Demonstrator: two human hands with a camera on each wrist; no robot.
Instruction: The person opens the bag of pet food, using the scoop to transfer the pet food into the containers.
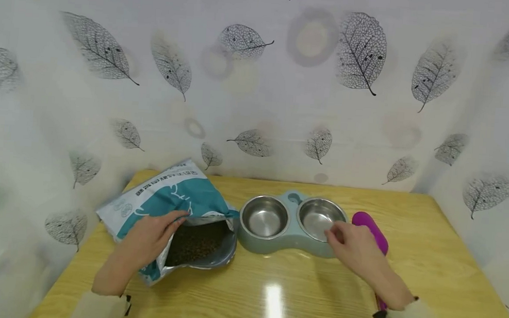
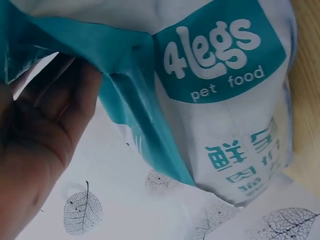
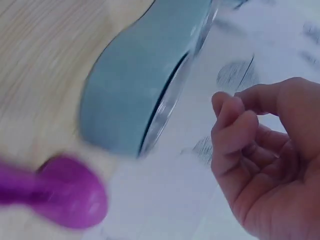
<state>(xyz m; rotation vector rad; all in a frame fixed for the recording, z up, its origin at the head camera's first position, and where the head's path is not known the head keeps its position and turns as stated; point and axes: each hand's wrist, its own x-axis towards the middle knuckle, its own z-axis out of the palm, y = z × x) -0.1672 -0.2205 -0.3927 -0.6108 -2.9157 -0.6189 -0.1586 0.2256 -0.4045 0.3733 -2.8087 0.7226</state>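
Note:
On the left of the table lies a white and teal pet food bag (image 1: pixel 178 188), its mouth open toward me with brown kibble (image 1: pixel 197 243) inside. My left hand (image 1: pixel 146 237) grips the upper edge of that mouth; in the left wrist view the fingers (image 2: pixel 80 95) pass behind the teal film. My right hand (image 1: pixel 358 245) is in the air near the right metal bowl (image 1: pixel 321 216), fingers loosely curled, with nothing visible in them. A purple scoop (image 1: pixel 370 229) lies beside it, partly hidden by the right wrist; the right wrist view shows its rounded end (image 3: pixel 75 195) blurred.
A blue-green double feeder stand (image 1: pixel 291 239) holds the right bowl and a left metal bowl (image 1: pixel 265 218), with the bag touching or very near its left side. The wooden table (image 1: pixel 237 299) ends against a leaf-patterned cloth (image 1: pixel 257 105) behind and at both sides.

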